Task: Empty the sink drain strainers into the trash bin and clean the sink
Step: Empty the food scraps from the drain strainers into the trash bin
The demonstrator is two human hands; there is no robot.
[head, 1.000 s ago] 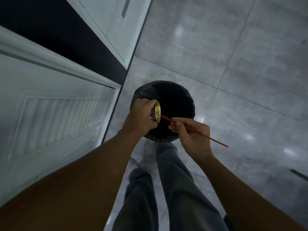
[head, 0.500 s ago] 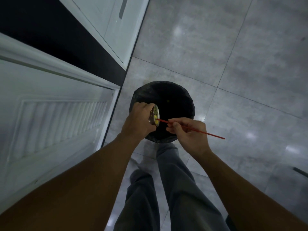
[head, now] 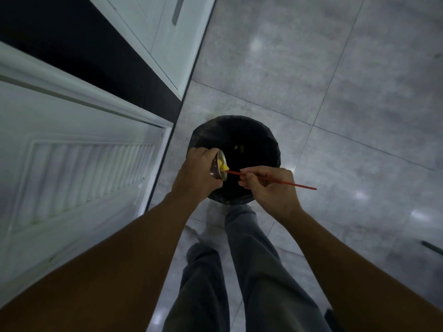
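A round bin with a black liner [head: 259, 130] stands on the floor in front of my feet. Over its left rim my left hand [head: 196, 173] grips a metal drain strainer [head: 219, 167], tipped on its side with the mouth facing right. A yellow scrap [head: 224, 167] sticks out of the strainer. My right hand [head: 268, 188] pinches a thin red stick [head: 282, 182] whose tip reaches into the strainer just below the scrap. A few yellowish bits [head: 239, 147] lie inside the bin.
A white louvred cabinet door [head: 79, 178] stands open on my left, with a dark gap and more white cabinet fronts [head: 158, 32] behind it. Grey floor tiles [head: 335, 80] spread to the right. My legs in grey trousers [head: 242, 271] are below the bin.
The stick's tip has worked inside the strainer and a yellow scrap now pokes out of its mouth. Both hands stayed over the bin.
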